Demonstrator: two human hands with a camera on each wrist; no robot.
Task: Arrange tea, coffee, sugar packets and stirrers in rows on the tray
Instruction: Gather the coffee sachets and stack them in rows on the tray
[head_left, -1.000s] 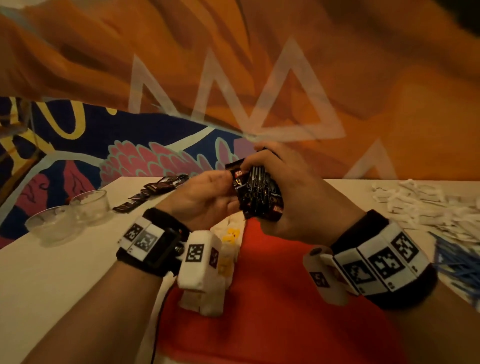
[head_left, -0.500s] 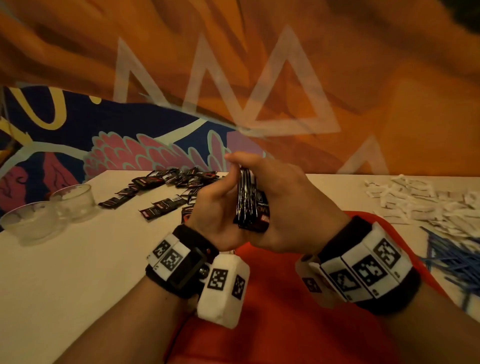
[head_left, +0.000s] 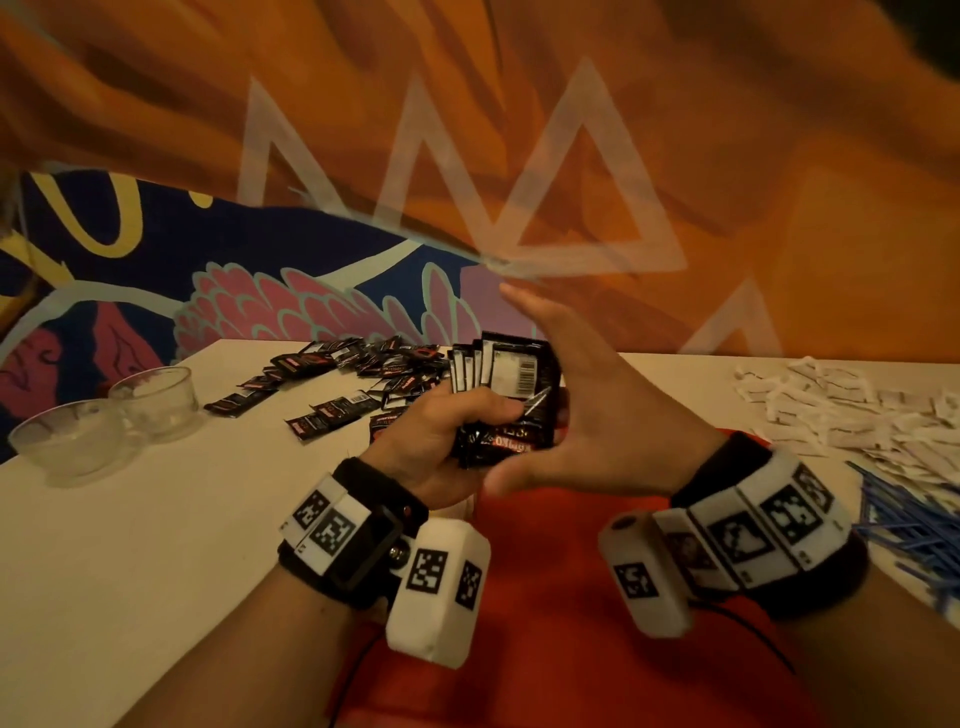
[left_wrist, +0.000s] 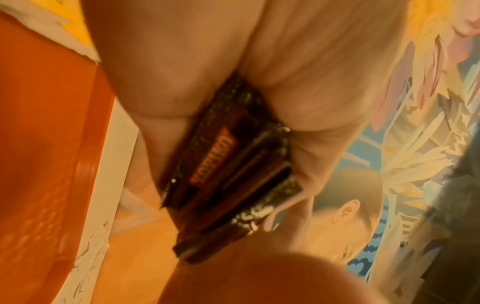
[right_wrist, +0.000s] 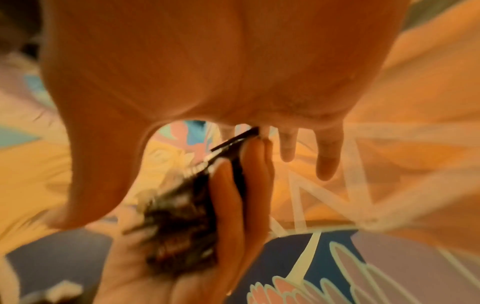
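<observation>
My left hand (head_left: 467, 415) grips a thick stack of black coffee packets (head_left: 506, 400), held upright above the far edge of the red tray (head_left: 545, 582). My right hand (head_left: 587, 410) stands beside the stack with straight fingers, its palm against the stack's right side. The left wrist view shows the coffee packets (left_wrist: 228, 174) edge-on under the palm, with the tray (left_wrist: 39, 123) to the left. In the right wrist view the coffee packets (right_wrist: 182, 226) are blurred, lying in the left hand (right_wrist: 249, 195).
More loose black packets (head_left: 358, 379) are scattered on the white table (head_left: 130, 545) behind the hands. White sugar packets (head_left: 857, 410) and blue stirrers (head_left: 914, 525) lie at the right. Two glass bowls (head_left: 156, 400) stand at the left.
The stack has turned from edge-on to face-on and fanned a little. My right hand has let go of it and straightened its fingers; the left hand keeps its hold.
</observation>
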